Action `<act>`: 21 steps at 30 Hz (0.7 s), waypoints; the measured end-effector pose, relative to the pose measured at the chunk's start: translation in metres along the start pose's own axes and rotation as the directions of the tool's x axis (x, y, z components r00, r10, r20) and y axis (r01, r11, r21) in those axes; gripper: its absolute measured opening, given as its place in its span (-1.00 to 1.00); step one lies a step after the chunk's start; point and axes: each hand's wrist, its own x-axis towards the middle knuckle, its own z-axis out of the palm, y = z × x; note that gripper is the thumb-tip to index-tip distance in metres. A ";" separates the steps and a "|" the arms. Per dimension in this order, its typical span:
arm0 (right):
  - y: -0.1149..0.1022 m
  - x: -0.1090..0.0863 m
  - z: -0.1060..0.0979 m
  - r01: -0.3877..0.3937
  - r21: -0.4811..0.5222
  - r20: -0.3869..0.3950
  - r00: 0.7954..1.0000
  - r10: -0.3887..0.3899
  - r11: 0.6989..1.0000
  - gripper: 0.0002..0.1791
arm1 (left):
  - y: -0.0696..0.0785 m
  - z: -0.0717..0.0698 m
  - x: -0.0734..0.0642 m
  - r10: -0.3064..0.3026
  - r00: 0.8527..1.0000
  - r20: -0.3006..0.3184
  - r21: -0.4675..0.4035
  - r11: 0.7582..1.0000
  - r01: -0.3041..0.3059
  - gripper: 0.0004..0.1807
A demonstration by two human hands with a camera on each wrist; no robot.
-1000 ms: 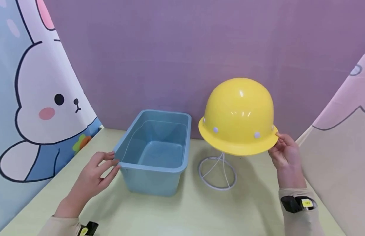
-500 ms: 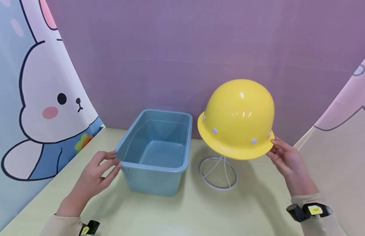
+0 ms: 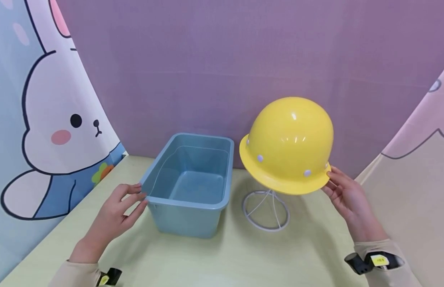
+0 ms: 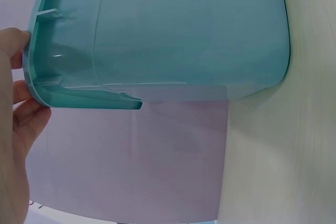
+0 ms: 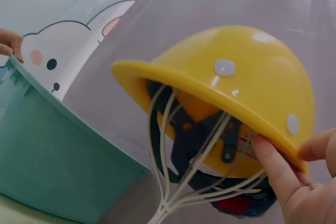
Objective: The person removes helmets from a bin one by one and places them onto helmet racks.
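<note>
A yellow hard hat (image 3: 291, 143) sits tilted over a white wire stand (image 3: 266, 211), whose round base rests on the table. My right hand (image 3: 345, 195) pinches the hat's brim at its right side, thumb and fingers on opposite faces of the rim. In the right wrist view the stand's wires (image 5: 205, 156) reach up inside the hat, among its dark straps (image 5: 189, 135). To the left is a blue plastic bin (image 3: 187, 217), with nothing inside it. My left hand (image 3: 115, 215) rests its fingertips on the bin's near left corner, at the rim.
Behind the bin and hat rises a purple cloth backdrop (image 3: 207, 79). A rabbit-printed panel (image 3: 64, 103) stands along the left, and a pale printed panel (image 3: 415, 191) along the right. The light wooden table (image 3: 250, 259) extends in front.
The hard hat has tipped down on its right side and turned slightly, with my right hand following lower and a little left. My left hand and the bin have stayed put.
</note>
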 end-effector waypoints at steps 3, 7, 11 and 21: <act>-0.001 -0.002 -0.003 -0.005 -0.017 0.012 1.000 0.006 1.000 -0.66 | 0.000 0.000 0.001 0.014 1.000 -0.008 0.000 1.000 -0.014 -0.44; -0.003 -0.003 -0.006 0.002 -0.055 0.040 0.999 0.000 0.998 -0.64 | -0.001 -0.001 0.001 0.011 1.000 0.000 -0.003 1.000 -0.011 -0.43; -0.005 -0.002 -0.007 0.014 -0.069 0.073 0.997 -0.009 0.998 -0.64 | -0.001 -0.002 -0.001 0.001 1.000 0.002 -0.007 1.000 -0.001 -0.43; -0.006 0.000 -0.007 0.047 -0.138 0.101 0.994 -0.034 0.989 -0.66 | -0.001 -0.003 -0.002 0.001 1.000 -0.011 -0.015 1.000 -0.002 -0.46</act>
